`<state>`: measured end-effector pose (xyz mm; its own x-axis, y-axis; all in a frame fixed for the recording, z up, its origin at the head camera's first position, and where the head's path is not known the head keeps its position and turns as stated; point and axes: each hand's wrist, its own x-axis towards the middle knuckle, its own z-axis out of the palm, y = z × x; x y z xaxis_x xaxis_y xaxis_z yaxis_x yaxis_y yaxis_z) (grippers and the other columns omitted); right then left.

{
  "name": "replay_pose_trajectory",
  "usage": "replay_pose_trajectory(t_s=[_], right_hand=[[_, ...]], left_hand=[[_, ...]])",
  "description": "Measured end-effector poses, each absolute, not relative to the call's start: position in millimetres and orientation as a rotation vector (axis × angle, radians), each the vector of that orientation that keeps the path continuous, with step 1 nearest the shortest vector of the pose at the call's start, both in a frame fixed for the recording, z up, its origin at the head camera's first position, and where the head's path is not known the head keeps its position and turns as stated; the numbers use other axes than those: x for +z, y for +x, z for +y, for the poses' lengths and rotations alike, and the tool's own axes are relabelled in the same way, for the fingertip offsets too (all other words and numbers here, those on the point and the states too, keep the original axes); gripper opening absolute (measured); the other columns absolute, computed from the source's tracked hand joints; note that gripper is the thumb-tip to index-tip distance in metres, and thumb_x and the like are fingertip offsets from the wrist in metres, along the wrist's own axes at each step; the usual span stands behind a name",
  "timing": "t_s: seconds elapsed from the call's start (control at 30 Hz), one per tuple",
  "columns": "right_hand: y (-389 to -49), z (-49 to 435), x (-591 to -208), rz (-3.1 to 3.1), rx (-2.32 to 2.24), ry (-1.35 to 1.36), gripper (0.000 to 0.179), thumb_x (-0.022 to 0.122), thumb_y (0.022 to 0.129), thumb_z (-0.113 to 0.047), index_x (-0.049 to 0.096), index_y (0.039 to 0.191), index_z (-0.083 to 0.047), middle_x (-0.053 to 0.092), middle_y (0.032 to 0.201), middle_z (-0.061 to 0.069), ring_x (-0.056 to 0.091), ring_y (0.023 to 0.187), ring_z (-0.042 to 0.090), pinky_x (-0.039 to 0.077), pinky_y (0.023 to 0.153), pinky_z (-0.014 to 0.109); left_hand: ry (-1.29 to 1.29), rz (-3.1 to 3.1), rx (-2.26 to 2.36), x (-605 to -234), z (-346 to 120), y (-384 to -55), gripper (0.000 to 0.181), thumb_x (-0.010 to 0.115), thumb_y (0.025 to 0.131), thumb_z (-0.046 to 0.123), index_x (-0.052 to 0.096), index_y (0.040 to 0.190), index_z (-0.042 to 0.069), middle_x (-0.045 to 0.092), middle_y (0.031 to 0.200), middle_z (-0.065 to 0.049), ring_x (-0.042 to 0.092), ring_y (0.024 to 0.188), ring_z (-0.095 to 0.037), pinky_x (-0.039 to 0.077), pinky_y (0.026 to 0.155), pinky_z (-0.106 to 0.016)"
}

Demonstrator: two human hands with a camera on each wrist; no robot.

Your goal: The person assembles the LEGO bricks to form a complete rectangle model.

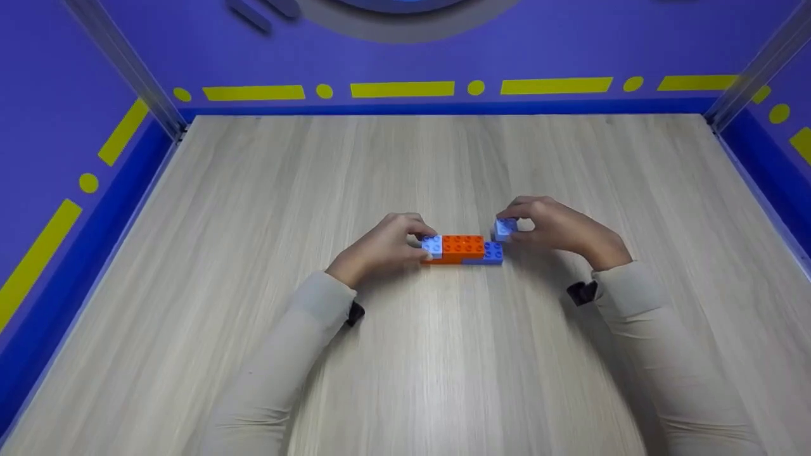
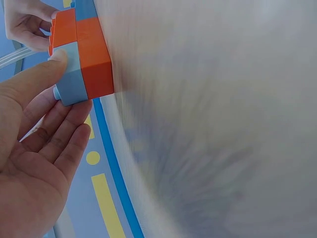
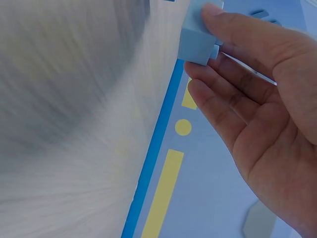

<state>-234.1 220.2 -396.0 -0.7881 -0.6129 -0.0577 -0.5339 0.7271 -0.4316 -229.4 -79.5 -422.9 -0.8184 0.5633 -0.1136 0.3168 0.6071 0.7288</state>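
Observation:
My left hand [image 1: 394, 244] pinches a light blue building brick [image 1: 433, 246] at the left end of a joined block of bricks. An orange brick [image 1: 463, 244] sits beside it on the upper layer. Below lie another orange brick [image 2: 95, 59] and a darker blue brick [image 1: 493, 253], whose studs show at the right end. Between thumb and fingertips my right hand [image 1: 557, 229] holds a separate light blue brick [image 3: 196, 43]. That brick is just behind and right of the block, apart from it. Its studs face my palm in the right wrist view.
The bricks are on a wood-grain table [image 1: 405, 367]. Blue-purple panels [image 1: 405, 60] with yellow stripes and dots stand along its back and sides. Metal posts [image 1: 136, 69] rise at the back corners. A black strap piece [image 1: 582, 293] shows at the right wrist.

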Motion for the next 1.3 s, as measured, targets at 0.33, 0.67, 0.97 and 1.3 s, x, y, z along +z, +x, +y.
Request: replay_pose_trajectory(t_s=[0.33, 0.67, 0.97, 1.3], right_hand=[[-231, 213, -393, 2.708, -0.586, -0.921, 0.037, 0.07, 0.085, -0.006, 0.065, 0.122, -0.001, 0.066, 0.115, 0.013, 0.061, 0.107, 0.028, 0.051, 0.093, 0.046], [-229, 210, -390, 2.679, -0.599, -0.995, 0.036, 0.071, 0.085, -0.009, 0.066, 0.12, -0.001, 0.065, 0.112, 0.012, 0.061, 0.103, 0.026, 0.053, 0.09, 0.045], [-226, 206, -390, 2.66, -0.592, -0.967, 0.037, 0.072, 0.084, -0.006, 0.066, 0.12, -0.002, 0.066, 0.112, 0.011, 0.062, 0.104, 0.027, 0.053, 0.091, 0.046], [-226, 203, -390, 2.663, -0.563, -0.977, 0.037, 0.073, 0.083, -0.006, 0.067, 0.119, -0.003, 0.066, 0.113, 0.011, 0.063, 0.105, 0.027, 0.053, 0.091, 0.045]], left_hand=[[0.732, 2.496, 1.048, -425, -81, -230, 0.034, 0.072, 0.085, 0.011, 0.069, 0.119, 0.009, 0.064, 0.111, -0.002, 0.057, 0.103, -0.015, 0.051, 0.09, -0.026], [0.729, 2.502, 1.063, -424, -81, -230, 0.035, 0.075, 0.082, 0.012, 0.07, 0.117, 0.009, 0.065, 0.108, 0.0, 0.052, 0.106, -0.018, 0.049, 0.089, -0.027], [0.718, 2.499, 1.043, -424, -80, -230, 0.035, 0.074, 0.083, 0.012, 0.069, 0.118, 0.009, 0.065, 0.111, -0.001, 0.056, 0.104, -0.016, 0.049, 0.091, -0.028], [0.709, 2.479, 1.064, -424, -80, -230, 0.035, 0.074, 0.084, 0.01, 0.069, 0.118, 0.007, 0.064, 0.111, -0.003, 0.058, 0.103, -0.015, 0.052, 0.089, -0.026]])
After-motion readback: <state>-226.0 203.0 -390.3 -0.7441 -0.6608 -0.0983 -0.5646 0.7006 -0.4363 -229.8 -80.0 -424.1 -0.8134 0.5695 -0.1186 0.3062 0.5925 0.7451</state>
